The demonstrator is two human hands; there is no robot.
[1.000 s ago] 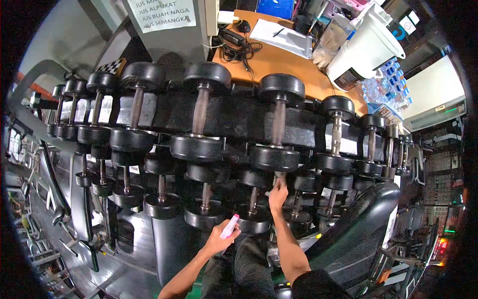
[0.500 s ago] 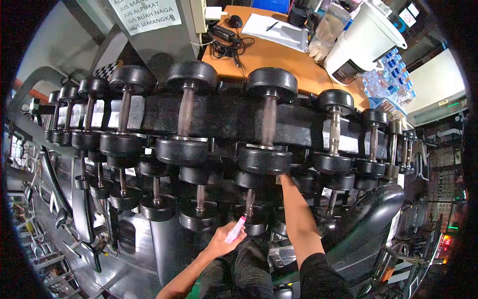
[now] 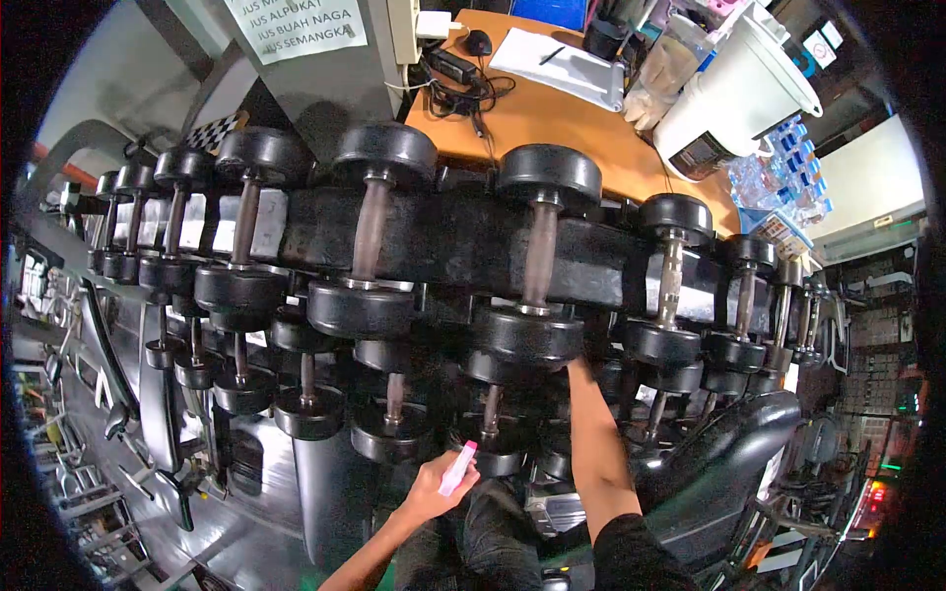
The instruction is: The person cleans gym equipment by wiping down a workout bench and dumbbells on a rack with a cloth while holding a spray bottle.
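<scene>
My left hand [image 3: 432, 491] is closed around a small whitish-pink bottle with a bright pink cap [image 3: 458, 470], held upright at a slant in front of the lower rack row. My right arm [image 3: 597, 448] reaches in under the front head of an upper-row dumbbell [image 3: 539, 258]. That black head hides my right hand, so its fingers and anything in them do not show. Just beyond my left hand sits a lower-row dumbbell [image 3: 490, 419] with a worn metal handle.
Black dumbbells fill both levels of the rack [image 3: 448, 241]. Behind it, an orange desk [image 3: 532, 108] bears cables, a clipboard, a white bucket [image 3: 734, 103] and bottled water [image 3: 783, 177]. A padded black bench [image 3: 739, 443] stands close on the right.
The view has shifted slightly. My left hand with the bottle sits a little lower and further left in the picture. My right arm still reaches under the dumbbell head.
</scene>
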